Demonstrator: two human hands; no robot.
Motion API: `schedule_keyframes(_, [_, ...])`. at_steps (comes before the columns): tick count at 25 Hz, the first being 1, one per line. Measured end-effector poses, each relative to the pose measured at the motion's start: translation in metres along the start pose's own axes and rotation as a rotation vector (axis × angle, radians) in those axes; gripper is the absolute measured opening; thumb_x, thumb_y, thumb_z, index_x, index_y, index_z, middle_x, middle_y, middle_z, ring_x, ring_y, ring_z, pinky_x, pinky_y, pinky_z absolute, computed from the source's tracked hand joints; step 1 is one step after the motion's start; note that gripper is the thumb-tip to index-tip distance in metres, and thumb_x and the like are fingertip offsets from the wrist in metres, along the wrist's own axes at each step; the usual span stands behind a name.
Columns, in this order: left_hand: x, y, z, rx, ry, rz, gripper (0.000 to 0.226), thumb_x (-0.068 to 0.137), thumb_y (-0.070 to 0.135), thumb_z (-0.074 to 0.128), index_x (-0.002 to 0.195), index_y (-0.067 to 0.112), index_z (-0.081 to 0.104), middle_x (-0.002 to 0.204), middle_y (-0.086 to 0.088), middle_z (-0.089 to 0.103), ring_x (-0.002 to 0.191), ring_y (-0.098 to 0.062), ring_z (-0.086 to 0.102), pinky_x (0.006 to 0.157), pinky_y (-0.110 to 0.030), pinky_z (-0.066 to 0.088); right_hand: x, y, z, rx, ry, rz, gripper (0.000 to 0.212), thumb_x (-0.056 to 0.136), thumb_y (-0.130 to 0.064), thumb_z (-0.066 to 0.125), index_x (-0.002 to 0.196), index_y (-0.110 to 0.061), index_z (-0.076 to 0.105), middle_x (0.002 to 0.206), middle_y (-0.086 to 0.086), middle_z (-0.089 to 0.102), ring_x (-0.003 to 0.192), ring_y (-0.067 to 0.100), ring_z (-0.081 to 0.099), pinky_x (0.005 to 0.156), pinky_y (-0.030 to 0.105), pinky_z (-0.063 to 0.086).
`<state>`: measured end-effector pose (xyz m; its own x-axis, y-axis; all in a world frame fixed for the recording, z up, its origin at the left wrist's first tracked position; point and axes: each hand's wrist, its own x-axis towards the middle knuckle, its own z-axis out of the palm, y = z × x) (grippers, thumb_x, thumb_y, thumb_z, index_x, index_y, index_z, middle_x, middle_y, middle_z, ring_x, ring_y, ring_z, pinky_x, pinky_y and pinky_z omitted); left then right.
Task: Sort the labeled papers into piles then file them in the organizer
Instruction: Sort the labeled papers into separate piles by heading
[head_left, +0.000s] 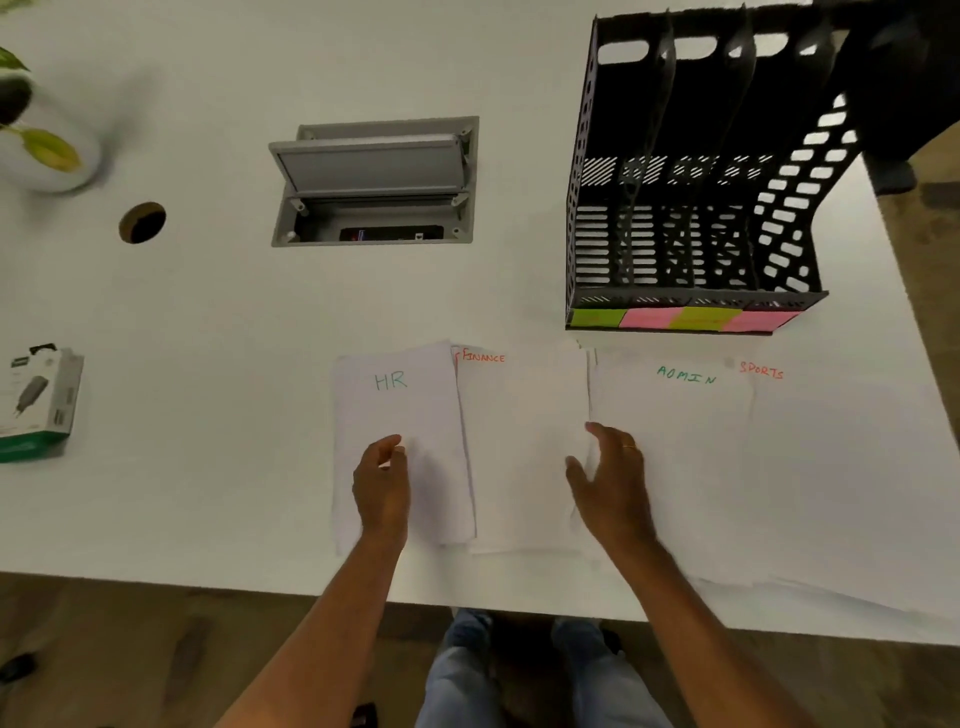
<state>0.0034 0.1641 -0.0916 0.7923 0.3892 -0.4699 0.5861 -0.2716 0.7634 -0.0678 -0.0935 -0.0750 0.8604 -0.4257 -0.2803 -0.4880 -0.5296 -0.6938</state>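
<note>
Left hand (382, 483) lies relaxed on HR pile (400, 410); right hand (613, 478) spread above FINANCE pile (519, 441).

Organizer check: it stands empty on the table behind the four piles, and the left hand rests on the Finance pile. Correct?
One slip. The head view shows the left hand on the HR pile, not the Finance pile. The rest holds: the organizer stands empty on the table behind the four piles.
</note>
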Motion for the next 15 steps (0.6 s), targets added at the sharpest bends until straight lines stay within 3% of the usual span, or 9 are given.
schedule_keyframes(2, [0.019, -0.006, -0.018, 0.172, 0.109, 0.062, 0.028, 0.099, 0.020, 0.060, 0.126, 0.016, 0.065, 0.131, -0.010, 0.064, 0.121, -0.031, 0.060, 0.105, -0.046, 0.050, -0.008, -0.037, 0.040, 0.068, -0.174, -0.093, 0.050, 0.096, -0.027, 0.062, 0.143, -0.022, 0.044, 0.143, -0.001, 0.042, 0.133, 0.016, 0.040, 0.106, 0.029, 0.041])
schedule_keyframes(4, [0.037, -0.011, -0.039, 0.319, 0.158, 0.024, 0.042, 0.094, 0.025, 0.068, 0.134, 0.014, 0.059, 0.140, -0.013, 0.058, 0.130, -0.037, 0.051, 0.108, -0.052, 0.045, -0.015, -0.063, 0.082, 0.016, -0.259, -0.201, 0.051, 0.096, -0.029, 0.060, 0.144, -0.022, 0.044, 0.147, -0.001, 0.041, 0.136, 0.016, 0.037, 0.108, 0.026, 0.037])
schedule_keyframes(8, [0.068, -0.014, -0.064, 0.415, 0.050, -0.158, 0.069, 0.089, 0.033, 0.072, 0.148, 0.012, 0.044, 0.148, -0.014, 0.050, 0.136, -0.040, 0.045, 0.108, -0.053, 0.040, -0.030, -0.075, 0.143, -0.247, -0.370, -0.181, 0.059, 0.096, -0.036, 0.059, 0.150, -0.022, 0.037, 0.159, 0.001, 0.030, 0.145, 0.023, 0.025, 0.114, 0.037, 0.034])
schedule_keyframes(10, [0.083, -0.013, -0.073, 0.254, -0.073, -0.172, 0.061, 0.090, 0.027, 0.073, 0.143, 0.011, 0.047, 0.139, -0.012, 0.056, 0.121, -0.034, 0.057, 0.099, -0.045, 0.048, -0.034, -0.074, 0.161, -0.354, -0.358, -0.153, 0.060, 0.096, -0.040, 0.058, 0.150, -0.024, 0.037, 0.161, 0.000, 0.028, 0.146, 0.024, 0.023, 0.114, 0.039, 0.035])
schedule_keyframes(13, [0.097, -0.005, -0.086, -0.047, -0.299, -0.272, 0.024, 0.091, 0.021, 0.073, 0.113, 0.018, 0.064, 0.117, -0.006, 0.070, 0.093, -0.021, 0.068, 0.071, -0.031, 0.053, -0.037, -0.075, 0.171, -0.432, -0.305, -0.151, 0.058, 0.095, -0.042, 0.058, 0.149, -0.027, 0.039, 0.161, -0.003, 0.028, 0.146, 0.022, 0.024, 0.111, 0.038, 0.037])
schedule_keyframes(15, [0.103, -0.002, -0.092, -0.088, -0.405, -0.318, 0.021, 0.090, 0.022, 0.074, 0.109, 0.019, 0.068, 0.107, -0.003, 0.075, 0.089, -0.020, 0.072, 0.064, -0.030, 0.056, -0.036, -0.076, 0.172, -0.461, -0.279, -0.160, 0.057, 0.095, -0.041, 0.058, 0.148, -0.029, 0.039, 0.160, -0.005, 0.029, 0.145, 0.020, 0.025, 0.110, 0.036, 0.037])
